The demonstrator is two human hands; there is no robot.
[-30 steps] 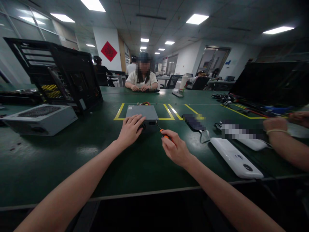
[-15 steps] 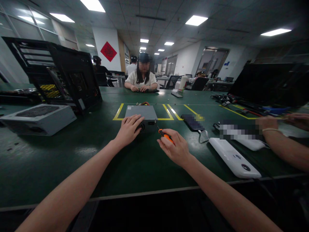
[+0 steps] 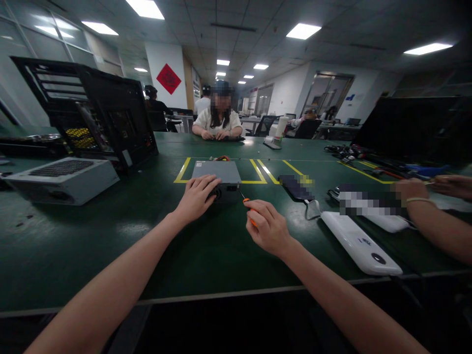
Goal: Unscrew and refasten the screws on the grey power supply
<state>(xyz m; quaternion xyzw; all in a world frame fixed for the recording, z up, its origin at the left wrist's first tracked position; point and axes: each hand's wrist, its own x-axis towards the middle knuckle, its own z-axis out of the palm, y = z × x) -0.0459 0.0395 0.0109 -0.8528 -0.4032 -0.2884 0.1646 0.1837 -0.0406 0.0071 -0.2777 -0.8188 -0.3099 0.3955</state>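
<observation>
A grey computer power supply sits on the green table, its socket side facing me and coloured wires showing behind it. My left hand holds it at the left front edge, fingers over the top and thumb down the front. In my right hand is a screwdriver with an orange handle, closed in bent fingers. Its thin shaft points up at the right front corner of the power supply. Whether the tip sits in a screw is too small to tell.
At left stand a second power supply and an open black computer case. To the right lie a phone, a white device and cables. A co-worker's hand is at far right; another person sits opposite.
My right hand has turned around the screwdriver handle, with the fingers curled in more and less of the orange showing. My left hand stays on the power supply. The view shifted slightly.
</observation>
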